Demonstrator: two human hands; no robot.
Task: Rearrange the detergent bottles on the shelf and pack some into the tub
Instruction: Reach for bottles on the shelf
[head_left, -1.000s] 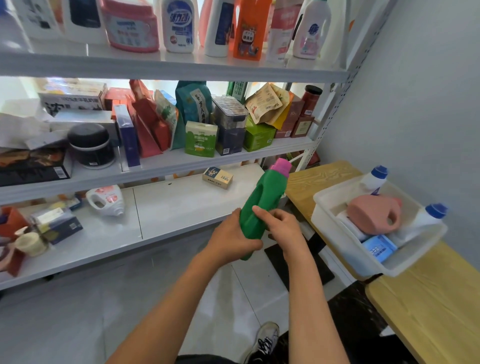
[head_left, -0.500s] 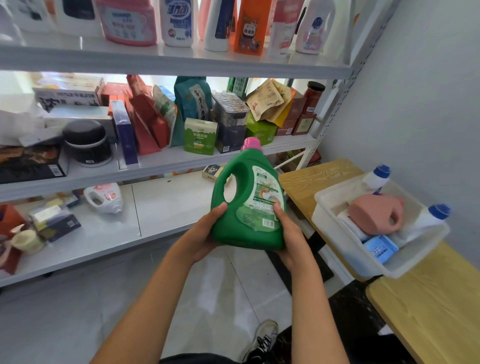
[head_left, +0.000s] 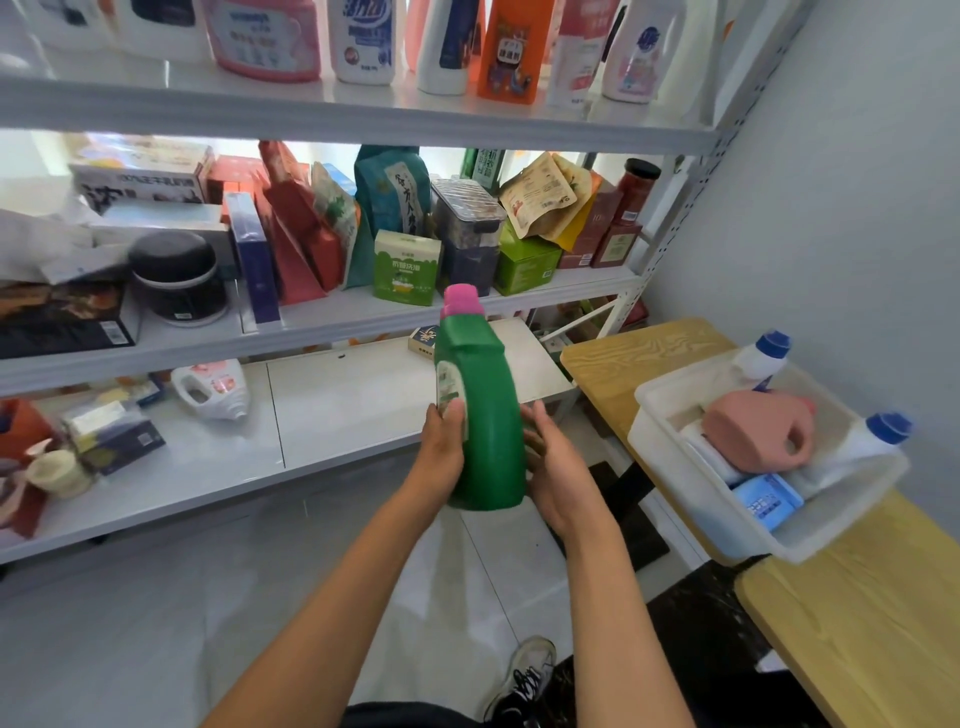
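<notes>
- A storeroom or small stockroom; white metal shelving (head_left: 363, 122) with slotted uprights fills one wall
- Detergent bottles (head_left: 363, 39) lined along the top; boxed and bagged goods (head_left: 395, 192) crowded below
- Tiled floor (head_left: 156, 623); plain wall

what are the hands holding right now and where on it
Both hands hold the green detergent bottle upright by its lower body: left hand and right hand grip opposite sides.
</notes>
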